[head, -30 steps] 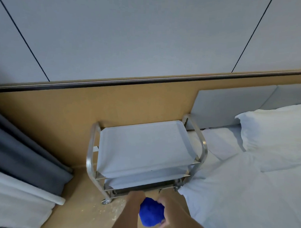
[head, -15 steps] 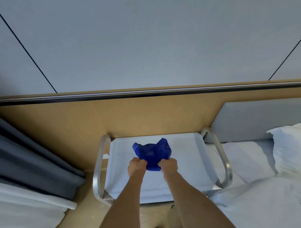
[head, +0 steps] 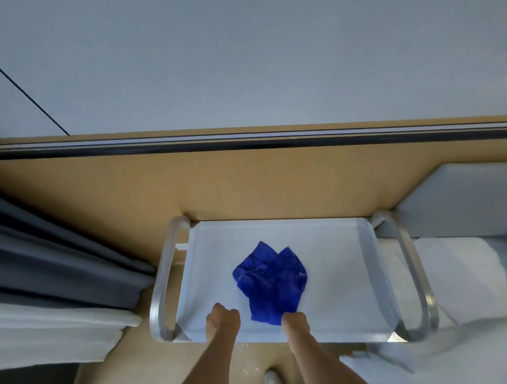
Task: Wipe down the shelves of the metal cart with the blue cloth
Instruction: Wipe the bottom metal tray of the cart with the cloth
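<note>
Cloth (head: pixel 270 283) lies crumpled mid top shelf (head: pixel 344 269) of cart (head: pixel 164 275), spreading away from me. My right hand (head: pixel 296 322) pinches near corner, so nearer; my left hand (head: pixel 223 321) clenched on nothing, just beside cloth on left. Wipe likely falls to right hand.

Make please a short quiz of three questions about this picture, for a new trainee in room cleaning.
1. True or false: the blue cloth lies spread on the top shelf of the metal cart.
2. Which hand holds the cloth? A) left hand B) right hand C) neither
3. Fill in: at the left side of the cart hangs a grey ____.

Key
1. True; it lies crumpled but opened out near the middle of the shelf.
2. B; the right hand grips the cloth's near edge, while the left hand is a fist beside it, apart from the cloth.
3. curtain
</note>
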Tool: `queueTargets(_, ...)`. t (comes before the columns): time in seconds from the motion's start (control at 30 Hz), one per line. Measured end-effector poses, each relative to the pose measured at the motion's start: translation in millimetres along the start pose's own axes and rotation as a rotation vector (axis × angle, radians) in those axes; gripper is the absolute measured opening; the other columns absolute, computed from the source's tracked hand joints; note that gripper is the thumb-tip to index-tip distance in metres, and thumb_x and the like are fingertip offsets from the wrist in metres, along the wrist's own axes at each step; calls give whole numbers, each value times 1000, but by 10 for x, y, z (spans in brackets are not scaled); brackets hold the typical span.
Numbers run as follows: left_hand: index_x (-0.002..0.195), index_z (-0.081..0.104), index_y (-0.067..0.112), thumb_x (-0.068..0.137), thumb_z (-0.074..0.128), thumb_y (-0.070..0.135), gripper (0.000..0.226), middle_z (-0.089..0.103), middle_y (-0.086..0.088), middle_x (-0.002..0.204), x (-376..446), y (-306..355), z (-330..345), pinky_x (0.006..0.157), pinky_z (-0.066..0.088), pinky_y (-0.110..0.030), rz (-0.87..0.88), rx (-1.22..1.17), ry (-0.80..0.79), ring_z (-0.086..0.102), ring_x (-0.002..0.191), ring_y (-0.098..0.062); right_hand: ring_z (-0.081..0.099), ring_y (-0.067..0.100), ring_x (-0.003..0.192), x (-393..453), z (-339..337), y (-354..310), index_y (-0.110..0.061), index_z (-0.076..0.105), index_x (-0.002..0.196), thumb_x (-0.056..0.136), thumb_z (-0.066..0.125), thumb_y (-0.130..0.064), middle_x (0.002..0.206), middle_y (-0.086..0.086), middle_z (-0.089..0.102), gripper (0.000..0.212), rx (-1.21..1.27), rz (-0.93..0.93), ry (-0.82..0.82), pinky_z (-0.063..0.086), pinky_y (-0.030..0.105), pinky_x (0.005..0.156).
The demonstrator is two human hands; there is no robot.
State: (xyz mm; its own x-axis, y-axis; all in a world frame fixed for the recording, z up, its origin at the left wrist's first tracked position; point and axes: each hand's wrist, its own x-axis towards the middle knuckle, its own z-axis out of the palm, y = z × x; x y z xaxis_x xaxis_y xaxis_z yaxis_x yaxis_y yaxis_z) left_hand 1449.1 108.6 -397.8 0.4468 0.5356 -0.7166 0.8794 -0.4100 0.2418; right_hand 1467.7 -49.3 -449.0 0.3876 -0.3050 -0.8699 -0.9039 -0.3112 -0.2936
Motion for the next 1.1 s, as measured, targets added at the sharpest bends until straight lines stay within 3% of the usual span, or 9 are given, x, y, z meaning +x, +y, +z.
queueTargets(0.17, 124, 57, 4, 95, 45, 17, 34, 61, -16, 121, 164, 258, -603, 87, 47, -36, 38, -9, 58, 59, 111, -32, 39, 11, 60, -169, 104, -504, -15, 40, 70, 97, 42, -12, 71, 0, 44, 28, -125, -153, -18, 36, 23, 56)
queueTargets(0.3, 123, 59, 6, 94, 46, 13, 33, 62, -12, 121, 249, 336, -991, 82, 47, -31, 121, -3, 155, 60, 111, -28, 35, 4, 59, -437, 342, -804, -25, 36, 67, 98, 44, -18, 71, -7, 40, 32, -222, -313, -43, 29, 15, 52)
queueTargets(0.47, 115, 65, 16, 86, 45, 9, 35, 65, -6, 120, 485, 249, -1423, 78, 47, -26, 260, 90, 254, 61, 108, -27, 38, 9, 55, -656, 756, -1013, -20, 36, 64, 90, 45, -10, 65, -5, 40, 29, -525, -445, -137, 32, 22, 51)
queueTargets(0.6, 112, 64, 20, 85, 44, 8, 35, 65, -4, 115, 922, 75, -1724, 81, 49, -30, 360, 235, 291, 61, 107, -24, 46, 12, 71, -911, 1286, -1126, -15, 46, 74, 87, 56, -17, 75, -4, 44, 17, -621, -515, -302, 36, 20, 59)
queueTargets(0.67, 109, 63, 19, 84, 44, 8, 34, 62, -4, 112, 1226, 2, -1826, 84, 51, -32, 429, 312, 298, 57, 108, -24, 49, 14, 77, -981, 1649, -1148, -17, 44, 75, 83, 61, -27, 77, -4, 46, 21, -632, -532, -354, 37, 22, 63)
queueTargets(0.77, 112, 61, 18, 85, 45, 8, 32, 55, -4, 116, 1642, -88, -1905, 89, 50, -38, 535, 363, 280, 49, 114, -24, 55, 13, 83, -1072, 2244, -1195, -17, 55, 100, 76, 65, -51, 93, -4, 55, 43, -516, -510, -388, 41, 23, 66)
queueTargets(0.83, 114, 57, 18, 84, 47, 7, 33, 51, -4, 121, 1833, -137, -1902, 90, 50, -40, 598, 349, 214, 45, 117, -25, 60, 14, 91, -1129, 2632, -1239, -16, 59, 116, 84, 61, -51, 105, -5, 63, 48, -407, -477, -299, 47, 22, 73)
queueTargets(0.97, 130, 42, 24, 84, 53, 13, 48, 37, -6, 140, 1976, -349, -1872, 92, 48, -39, 668, 380, 93, 39, 128, -27, 67, 23, 100, -1183, 3162, -1245, -15, 50, 117, 97, 46, -46, 112, 3, 67, 37, -423, -443, 62, 54, 33, 88)
queueTargets(1.1, 147, 24, 26, 92, 51, 27, 62, 9, -12, 160, 2095, -524, -1932, 109, 38, -42, 810, 505, 101, 17, 146, -32, 68, 24, 97, -1294, 3238, -1273, -18, 46, 112, 100, 49, -38, 109, 3, 68, 23, -387, -413, 146, 53, 31, 85)
